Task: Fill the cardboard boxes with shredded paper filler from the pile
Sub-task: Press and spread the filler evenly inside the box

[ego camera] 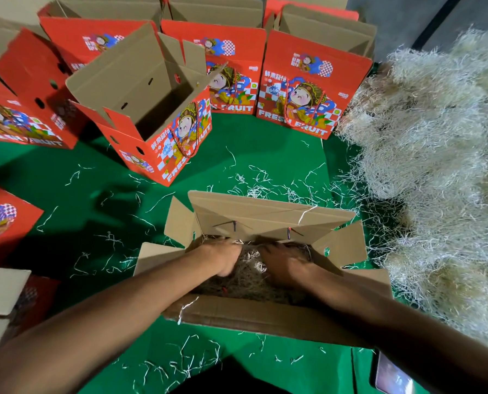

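Near box: open cardboard box (237,315) at the front centre of the green counter (222,155), all four flaps folded outward, plain brown inside.
Box contents: shredded paper filler (249,275) lies inside, dim and in shadow; it covers the part of the bottom that shows.
Left hand (222,258): down inside the near box, on the filler at its left side. Fingers bent downward into the shreds; a firm grip cannot be told from a press.
Right hand (284,264): down inside the same box, on the filler at its right side, fingers spread and fairly flat against the shreds. No clear handful held.
Hands, relation: side by side, close together, a small tuft of pale filler showing between them.
Pile (436,172): large pale heap of shredded paper along the right edge of the counter, just beside the near box.
Loose shreds (265,180): scattered thin strands over the green surface around the near box.
Angled box (151,109): red printed "FRESH FRUIT" box beyond the near box to the left, flaps up, interior looks bare.
Back row (308,81): more red printed boxes standing upright, tops open.
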Motion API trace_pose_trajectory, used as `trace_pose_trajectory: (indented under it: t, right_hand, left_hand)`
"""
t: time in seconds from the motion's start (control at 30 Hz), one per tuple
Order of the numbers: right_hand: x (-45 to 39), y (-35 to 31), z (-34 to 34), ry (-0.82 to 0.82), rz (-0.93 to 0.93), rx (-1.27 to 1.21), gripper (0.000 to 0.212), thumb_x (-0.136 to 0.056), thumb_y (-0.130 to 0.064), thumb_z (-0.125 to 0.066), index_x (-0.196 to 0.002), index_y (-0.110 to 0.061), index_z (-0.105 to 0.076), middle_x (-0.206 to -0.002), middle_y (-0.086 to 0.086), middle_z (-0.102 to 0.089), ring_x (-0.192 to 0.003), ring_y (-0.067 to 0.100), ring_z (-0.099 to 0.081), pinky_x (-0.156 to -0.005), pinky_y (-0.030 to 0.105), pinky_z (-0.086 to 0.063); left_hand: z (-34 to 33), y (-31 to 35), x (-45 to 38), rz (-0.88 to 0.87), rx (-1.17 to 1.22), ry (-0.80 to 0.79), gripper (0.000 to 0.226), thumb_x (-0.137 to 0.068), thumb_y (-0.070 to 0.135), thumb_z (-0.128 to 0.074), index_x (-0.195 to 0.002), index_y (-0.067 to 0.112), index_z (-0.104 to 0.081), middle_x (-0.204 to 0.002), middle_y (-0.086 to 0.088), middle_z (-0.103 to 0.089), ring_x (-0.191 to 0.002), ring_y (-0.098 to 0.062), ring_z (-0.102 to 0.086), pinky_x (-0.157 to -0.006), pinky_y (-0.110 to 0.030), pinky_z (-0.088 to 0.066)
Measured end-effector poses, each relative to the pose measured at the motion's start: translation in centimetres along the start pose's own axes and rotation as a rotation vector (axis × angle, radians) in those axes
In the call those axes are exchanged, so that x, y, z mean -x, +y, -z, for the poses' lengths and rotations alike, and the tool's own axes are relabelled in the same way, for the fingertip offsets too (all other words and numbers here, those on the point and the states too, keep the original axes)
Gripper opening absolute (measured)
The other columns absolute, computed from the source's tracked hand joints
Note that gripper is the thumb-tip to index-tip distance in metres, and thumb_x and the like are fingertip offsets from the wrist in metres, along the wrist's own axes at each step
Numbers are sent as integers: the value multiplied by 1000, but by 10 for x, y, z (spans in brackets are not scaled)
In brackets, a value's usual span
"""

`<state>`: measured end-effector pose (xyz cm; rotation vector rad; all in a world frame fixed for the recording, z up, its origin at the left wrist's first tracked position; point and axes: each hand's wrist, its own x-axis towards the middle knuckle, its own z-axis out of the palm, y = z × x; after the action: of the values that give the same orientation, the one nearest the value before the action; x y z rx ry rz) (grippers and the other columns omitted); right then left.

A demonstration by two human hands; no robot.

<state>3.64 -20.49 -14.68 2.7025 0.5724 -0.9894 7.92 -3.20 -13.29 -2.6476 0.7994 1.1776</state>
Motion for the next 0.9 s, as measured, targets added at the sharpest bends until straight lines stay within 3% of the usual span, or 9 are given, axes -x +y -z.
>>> trace_pose_trajectory:
  t: [0.07,0.17,0.23,0.33,0.4,0.53,0.6,0.7,0.9]
  right_hand:
    - [0,-4,3,92,-14,159,44,-94,-25,-58,-135,-10,-51,-131,17,-54,-121,34,-53,-94,45,-49]
    - [-1,-3,3,263,-49,-93,16,-91,-14,-57,-105,-13,-65,-102,11,-64,-92,31,-62,-73,37,-45]
    - [-1,5,6,181,-104,-203,16,-95,-12,-55,-106,-12,-66,-107,13,-66,-95,32,-64,-75,34,-49]
    - [7,16,4,-238,-156,-141,35,-93,-25,-66,-125,-13,-63,-126,8,-64,-115,29,-61,-96,37,-50]
    - [8,15,7,-340,-113,-93,50,-84,-30,-75,-129,-13,-61,-130,8,-62,-119,29,-59,-97,36,-48]
    - [2,5,11,-349,-165,-231,30,-94,-24,-64,-122,-13,-66,-124,9,-66,-112,26,-64,-84,30,-48]
    - [6,-1,6,-399,-89,-227,30,-93,-26,-65,-120,-13,-65,-119,9,-67,-106,26,-65,-84,32,-51]
    - [10,-3,-10,-460,45,-200,30,-96,-23,-61,-121,-7,-64,-121,13,-65,-100,25,-63,-87,34,-50]
    - [-1,-10,12,-312,3,-339,36,-92,-20,-65,-127,-11,-62,-124,13,-64,-108,29,-63,-91,38,-53]
  left_hand:
    - [4,0,3,-48,-95,105,49,-86,1,-59,-134,11,-54,-139,-11,-54,-131,-30,-50,-108,-45,-43]
    - [13,4,9,-89,-300,231,23,-86,12,-62,-107,15,-69,-107,-6,-71,-105,-26,-66,-88,-38,-54]
    - [13,4,11,-26,-371,153,20,-87,16,-62,-105,16,-69,-108,-4,-71,-106,-25,-66,-87,-35,-52]
    - [6,2,7,83,-475,-82,34,-95,17,-55,-129,14,-60,-134,-9,-59,-124,-28,-53,-103,-41,-43]
    - [1,2,6,78,-480,-116,40,-97,19,-55,-136,14,-55,-142,-10,-52,-130,-29,-48,-108,-44,-37]
    - [1,7,9,-84,-233,59,28,-90,10,-58,-117,6,-64,-113,-11,-64,-102,-27,-63,-88,-39,-54]
    - [-5,9,9,-92,-162,-107,25,-95,10,-54,-116,1,-63,-105,-14,-63,-92,-26,-61,-88,-40,-54]
    - [-21,12,9,-4,-245,-291,31,-99,17,-53,-125,1,-60,-125,-17,-61,-113,-30,-59,-102,-42,-48]
    - [1,11,9,-136,-3,-66,18,-92,5,-54,-109,4,-59,-95,-12,-59,-78,-24,-55,-70,-36,-47]
